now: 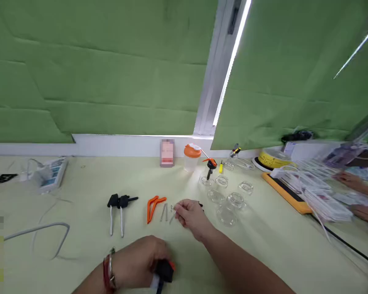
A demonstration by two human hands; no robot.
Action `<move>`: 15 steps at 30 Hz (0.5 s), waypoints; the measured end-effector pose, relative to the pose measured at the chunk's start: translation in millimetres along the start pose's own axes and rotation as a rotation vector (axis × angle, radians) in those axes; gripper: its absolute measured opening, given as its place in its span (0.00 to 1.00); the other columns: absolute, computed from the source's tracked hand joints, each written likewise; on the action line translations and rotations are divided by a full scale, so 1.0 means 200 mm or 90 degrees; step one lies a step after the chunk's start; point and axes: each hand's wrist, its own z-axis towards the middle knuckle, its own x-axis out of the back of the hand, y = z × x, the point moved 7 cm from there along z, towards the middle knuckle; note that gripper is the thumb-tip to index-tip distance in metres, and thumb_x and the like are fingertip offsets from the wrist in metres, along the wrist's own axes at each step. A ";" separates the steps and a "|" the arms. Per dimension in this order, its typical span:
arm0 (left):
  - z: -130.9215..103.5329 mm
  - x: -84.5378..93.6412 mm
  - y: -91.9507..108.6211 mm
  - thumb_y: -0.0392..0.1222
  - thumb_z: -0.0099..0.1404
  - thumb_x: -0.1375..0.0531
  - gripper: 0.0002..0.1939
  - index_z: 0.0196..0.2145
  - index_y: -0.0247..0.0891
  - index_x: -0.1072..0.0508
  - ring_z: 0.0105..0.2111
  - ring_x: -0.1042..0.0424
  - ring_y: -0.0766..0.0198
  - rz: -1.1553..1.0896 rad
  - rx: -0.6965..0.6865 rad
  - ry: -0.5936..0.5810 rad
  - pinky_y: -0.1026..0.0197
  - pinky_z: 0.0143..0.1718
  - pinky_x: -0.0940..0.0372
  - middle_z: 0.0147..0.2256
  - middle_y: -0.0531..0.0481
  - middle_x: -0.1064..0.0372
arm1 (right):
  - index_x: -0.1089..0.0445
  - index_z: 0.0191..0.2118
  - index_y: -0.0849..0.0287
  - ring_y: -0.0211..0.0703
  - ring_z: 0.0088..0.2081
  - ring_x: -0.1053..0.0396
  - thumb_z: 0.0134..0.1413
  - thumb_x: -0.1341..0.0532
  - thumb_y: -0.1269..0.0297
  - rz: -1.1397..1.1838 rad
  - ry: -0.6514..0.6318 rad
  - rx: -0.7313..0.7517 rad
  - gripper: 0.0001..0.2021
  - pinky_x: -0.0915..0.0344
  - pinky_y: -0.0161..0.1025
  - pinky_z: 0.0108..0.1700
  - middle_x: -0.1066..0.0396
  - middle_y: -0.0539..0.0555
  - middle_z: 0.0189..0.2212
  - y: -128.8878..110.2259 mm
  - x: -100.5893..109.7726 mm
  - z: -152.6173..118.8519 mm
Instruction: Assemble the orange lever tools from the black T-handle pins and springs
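Note:
My left hand (144,259), with bracelets at the wrist, is closed around a black and orange part (164,270) near the bottom edge. My right hand (188,214) pinches with thumb and fingertips beside some small metal pieces; what it holds is too small to name. Just left of those fingertips lie thin metal rods (166,212). Orange V-shaped pieces (155,207) rest further left, then two black parts with metal rods (122,203). Clear round containers (227,214) stand right of my right hand. Behind them is another black and orange part (211,164).
An orange-lidded cup (191,157) and a phone (167,153) stand at the back wall. A power strip (53,173) and grey cable (53,224) lie left. At right are yellow tape (272,158), an orange-edged board (286,195), white packages (328,202) and another person's hands (351,179).

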 end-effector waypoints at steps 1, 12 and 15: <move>-0.02 0.03 -0.03 0.30 0.45 0.43 0.08 0.26 0.37 0.29 0.23 0.41 0.69 -0.029 0.030 0.010 0.68 0.24 0.47 0.23 0.57 0.39 | 0.30 0.43 0.63 0.38 0.25 0.31 0.63 0.53 0.61 -0.076 -0.010 0.089 0.16 0.36 0.35 0.27 0.26 0.55 0.31 -0.06 -0.02 0.01; -0.24 0.39 -0.39 0.41 0.53 0.44 0.20 0.44 0.34 0.29 0.28 0.30 0.57 -0.122 0.393 0.419 0.60 0.30 0.37 0.29 0.50 0.28 | 0.32 0.41 0.68 0.50 0.39 0.34 0.54 0.47 0.76 -0.677 -0.154 0.431 0.10 0.37 0.43 0.37 0.31 0.63 0.36 -0.22 -0.34 -0.03; -0.20 0.37 -0.37 0.42 0.55 0.42 0.20 0.46 0.36 0.29 0.36 0.29 0.54 -0.107 0.321 0.421 0.56 0.37 0.35 0.36 0.47 0.27 | 0.33 0.44 0.64 0.47 0.40 0.34 0.59 0.50 0.72 -0.445 -0.096 0.299 0.12 0.37 0.41 0.40 0.31 0.60 0.38 -0.25 -0.23 -0.02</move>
